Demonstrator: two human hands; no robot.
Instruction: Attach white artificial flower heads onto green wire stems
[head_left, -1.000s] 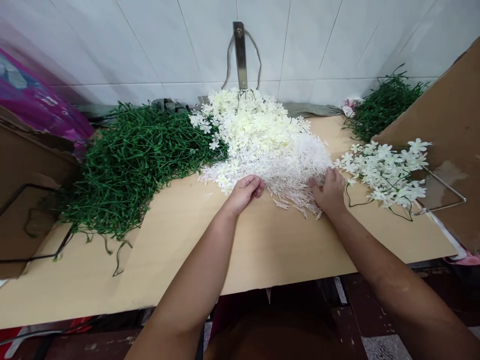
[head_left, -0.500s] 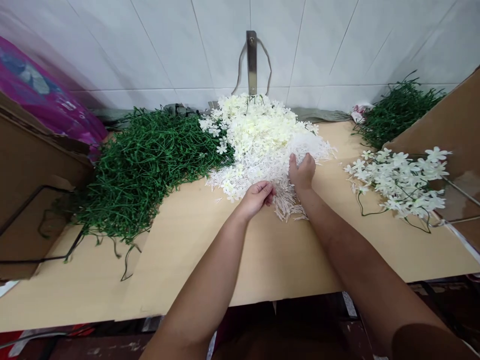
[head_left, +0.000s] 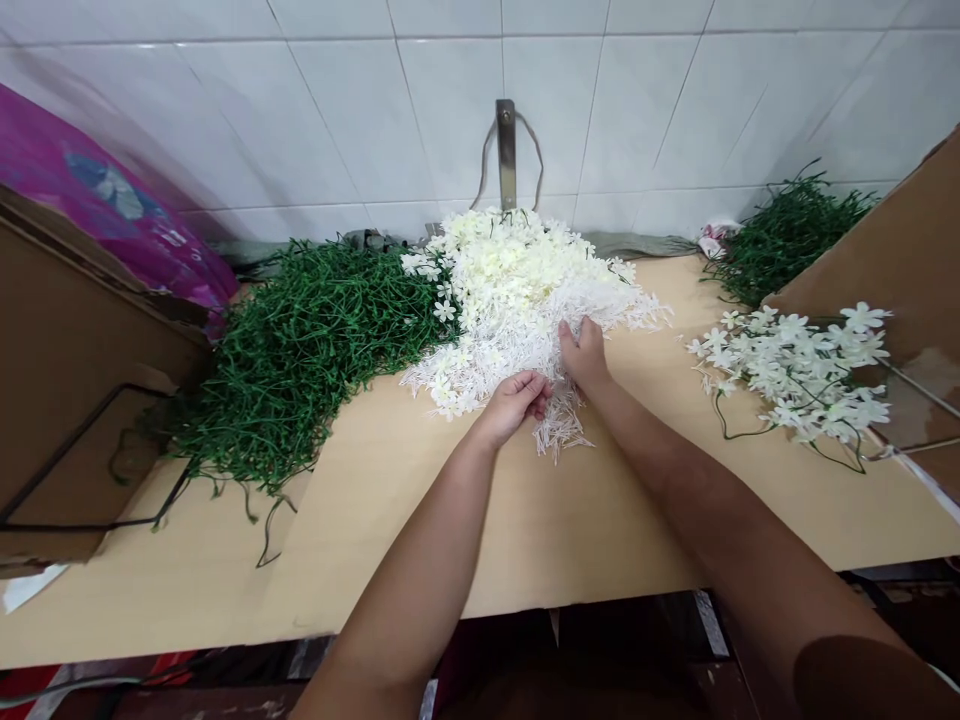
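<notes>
A big heap of white plastic flowers lies at the middle back of the pale wooden table. My left hand is curled at the heap's near edge, fingers closed on some white flower pieces. My right hand rests in the heap just to the right of it, fingers bent down into the white pieces. What either hand pinches is too small to make out singly. A mound of green plastic stems lies to the left of the flowers.
Assembled flower sprigs on green stems lie at the right beside a cardboard sheet. More green stems sit at the back right. A cardboard box and pink cloth stand at the left. A metal bracket hangs on the tiled wall.
My right hand has swept left from the heap's right edge into its middle, close to my left hand. The white pieces are gathered tighter. The view has tilted up a little.
</notes>
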